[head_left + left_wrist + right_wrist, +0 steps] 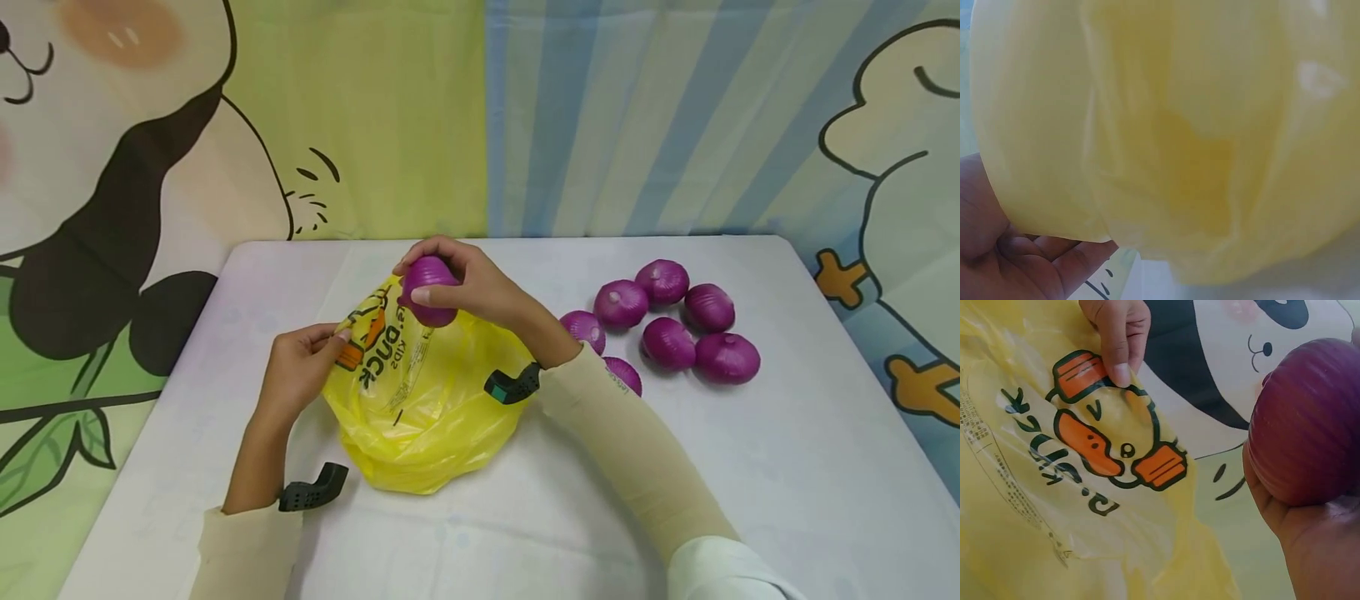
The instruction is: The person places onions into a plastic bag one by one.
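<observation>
A purple onion (431,292) is in my right hand (480,287), gripped between thumb and fingers just above the far edge of a yellow plastic bag (442,408). In the right wrist view the same onion (1307,425) fills the right side. My left hand (303,362) pinches the bag's upper left edge between thumb and fingers. The bag lies bulging on the table, with a printed duck and lettering on its upper side; what is inside cannot be seen. In the left wrist view the bag (1210,125) covers most of the frame, above part of my left hand (1029,262).
Several more purple onions (669,343) lie grouped on the table's right side, two of them close to my right forearm. The white table (465,550) ends at a cartoon-printed curtain (390,125) behind it. Both wrists carry small black devices (313,487).
</observation>
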Tool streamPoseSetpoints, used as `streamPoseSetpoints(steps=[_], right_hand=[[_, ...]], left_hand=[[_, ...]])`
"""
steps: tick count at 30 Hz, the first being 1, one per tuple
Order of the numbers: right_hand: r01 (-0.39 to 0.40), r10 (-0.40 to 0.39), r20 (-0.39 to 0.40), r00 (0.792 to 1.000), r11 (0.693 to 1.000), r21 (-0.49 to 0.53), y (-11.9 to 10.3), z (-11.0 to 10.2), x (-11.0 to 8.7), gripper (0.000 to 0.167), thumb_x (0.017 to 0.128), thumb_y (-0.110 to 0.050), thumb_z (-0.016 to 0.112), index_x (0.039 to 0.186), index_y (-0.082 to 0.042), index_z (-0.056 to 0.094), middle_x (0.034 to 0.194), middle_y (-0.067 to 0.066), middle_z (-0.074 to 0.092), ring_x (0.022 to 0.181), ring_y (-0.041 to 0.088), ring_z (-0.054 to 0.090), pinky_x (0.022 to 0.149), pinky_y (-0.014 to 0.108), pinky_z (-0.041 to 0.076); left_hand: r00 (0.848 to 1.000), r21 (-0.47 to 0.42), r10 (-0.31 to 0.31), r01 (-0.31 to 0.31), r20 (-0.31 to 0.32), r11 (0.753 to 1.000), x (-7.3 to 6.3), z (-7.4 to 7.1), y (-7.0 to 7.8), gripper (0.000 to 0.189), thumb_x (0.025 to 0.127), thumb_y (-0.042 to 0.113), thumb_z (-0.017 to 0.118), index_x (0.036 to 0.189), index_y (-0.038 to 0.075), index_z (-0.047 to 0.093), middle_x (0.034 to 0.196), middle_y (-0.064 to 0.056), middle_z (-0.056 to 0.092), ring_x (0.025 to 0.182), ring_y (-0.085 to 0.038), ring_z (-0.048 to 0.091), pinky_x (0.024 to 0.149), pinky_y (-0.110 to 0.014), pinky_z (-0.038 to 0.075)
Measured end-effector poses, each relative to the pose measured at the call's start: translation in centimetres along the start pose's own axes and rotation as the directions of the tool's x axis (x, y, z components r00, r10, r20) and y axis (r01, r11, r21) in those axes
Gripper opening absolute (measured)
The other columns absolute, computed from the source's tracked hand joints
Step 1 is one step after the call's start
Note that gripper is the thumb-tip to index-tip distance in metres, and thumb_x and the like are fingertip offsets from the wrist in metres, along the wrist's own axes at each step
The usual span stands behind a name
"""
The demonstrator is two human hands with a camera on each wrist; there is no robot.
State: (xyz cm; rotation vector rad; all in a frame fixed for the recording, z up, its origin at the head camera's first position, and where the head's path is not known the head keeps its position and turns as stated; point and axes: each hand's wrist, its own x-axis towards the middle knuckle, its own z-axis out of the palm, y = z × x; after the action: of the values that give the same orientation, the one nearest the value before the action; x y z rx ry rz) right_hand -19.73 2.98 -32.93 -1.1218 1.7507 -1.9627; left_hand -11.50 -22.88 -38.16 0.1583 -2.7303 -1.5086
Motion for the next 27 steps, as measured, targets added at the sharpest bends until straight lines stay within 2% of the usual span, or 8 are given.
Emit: streamPoseSetpoints(steps=[7, 17, 23, 27], right_hand=[[-0.073, 0.073, 0.045, 0.996, 0.997, 0.001, 2.2, 0.5, 0.2, 0.031, 0.088, -0.001, 0.063, 0.117, 0.004, 0.055, 0.12, 0.023, 0.057, 0.107, 0.028, 0.057, 0.085, 0.043, 0.053], [-0.212, 0.217, 0.066, 0.974, 0.975, -0.073, 5.8, 2.0, -0.1, 0.033, 0.09, -0.01, 0.068, 0.119, -0.003, 0.057, 0.121, 0.015, 0.058, 0.106, 0.024, 0.056, 0.085, 0.036, 0.053], [-0.223, 0.233, 0.073, 0.97, 0.968, -0.116, 7.4, 3.0, -0.5, 0.034, 0.088, -0.012, 0.072, 0.118, -0.003, 0.058, 0.118, 0.012, 0.058, 0.102, 0.024, 0.057, 0.083, 0.034, 0.054], [-0.226, 0.235, 0.05, 0.971, 0.965, -0.132, 8.0, 3.5, -0.8, 0.034, 0.088, -0.012, 0.071, 0.118, -0.004, 0.057, 0.117, 0.009, 0.058, 0.1, 0.022, 0.058, 0.082, 0.033, 0.054]], left_hand=[[0.999, 0.005, 0.031, -0.031, -0.012, 0.999, 0.1, 0.2, -0.2, 0.046, 0.097, 0.039, 0.059, 0.115, -0.003, 0.068, 0.094, -0.016, 0.072, 0.074, -0.016, 0.069, 0.062, -0.022, 0.054], [0.999, -0.013, 0.034, -0.034, -0.01, 0.999, 0.1, 0.3, -0.2, 0.045, 0.098, 0.037, 0.059, 0.115, -0.004, 0.068, 0.092, -0.016, 0.072, 0.074, -0.016, 0.069, 0.062, -0.023, 0.055], [0.999, -0.003, 0.018, -0.018, -0.03, 1.0, 0.1, 0.4, -0.2, 0.044, 0.098, 0.036, 0.059, 0.113, -0.004, 0.068, 0.091, -0.016, 0.072, 0.073, -0.016, 0.069, 0.06, -0.022, 0.054], [1.0, -0.011, 0.014, -0.014, -0.024, 1.0, 0.1, 0.6, -0.1, 0.044, 0.098, 0.036, 0.059, 0.112, -0.005, 0.068, 0.091, -0.018, 0.072, 0.072, -0.017, 0.069, 0.059, -0.022, 0.054]])
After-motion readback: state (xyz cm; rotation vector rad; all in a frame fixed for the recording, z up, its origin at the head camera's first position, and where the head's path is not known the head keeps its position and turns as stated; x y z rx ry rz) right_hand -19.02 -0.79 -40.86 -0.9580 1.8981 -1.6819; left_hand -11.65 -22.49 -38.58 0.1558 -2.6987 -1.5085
